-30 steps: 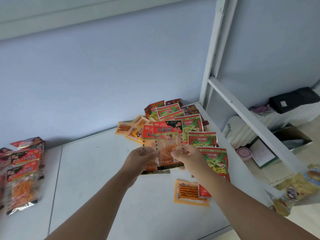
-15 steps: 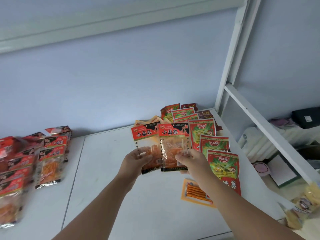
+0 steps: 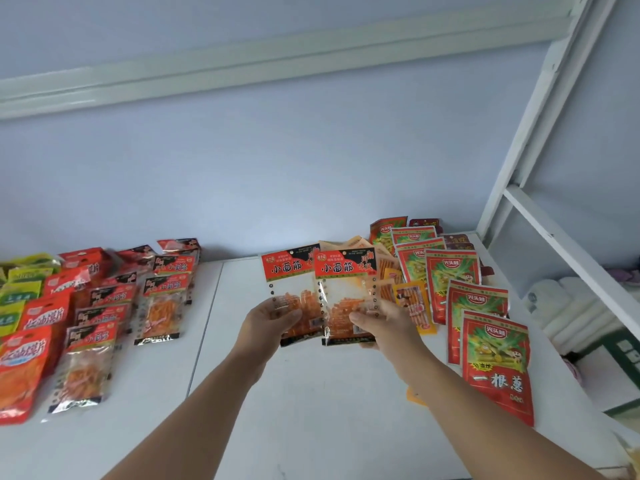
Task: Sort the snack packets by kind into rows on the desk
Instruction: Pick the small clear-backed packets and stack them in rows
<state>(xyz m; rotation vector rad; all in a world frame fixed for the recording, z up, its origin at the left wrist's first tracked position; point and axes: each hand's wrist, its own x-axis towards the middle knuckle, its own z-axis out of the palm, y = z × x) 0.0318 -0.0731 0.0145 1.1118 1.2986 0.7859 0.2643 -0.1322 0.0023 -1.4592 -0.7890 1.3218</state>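
Observation:
Above the middle of the white desk (image 3: 311, 393) I hold up two clear snack packets with red headers. My left hand (image 3: 266, 322) grips the left packet (image 3: 287, 271), my right hand (image 3: 384, 322) grips the right packet (image 3: 341, 275), which overlaps it. On the left lie rows of the same clear red-headed packets (image 3: 162, 299), red bags (image 3: 24, 355) and green-yellow bags (image 3: 17, 292). A row of red-and-green bags (image 3: 495, 362) runs along the right side. Small orange packets (image 3: 414, 306) lie behind my right hand.
A white bed-frame post and diagonal rail (image 3: 554, 237) rise at the desk's right edge. Beyond it, lower down, white bedding (image 3: 568, 306) shows. The blue wall (image 3: 242, 185) stands close behind the desk.
My view has swung left and up, bringing the sorted rows on the left into sight. Both hands have lifted the two packets a little higher and spread them apart.

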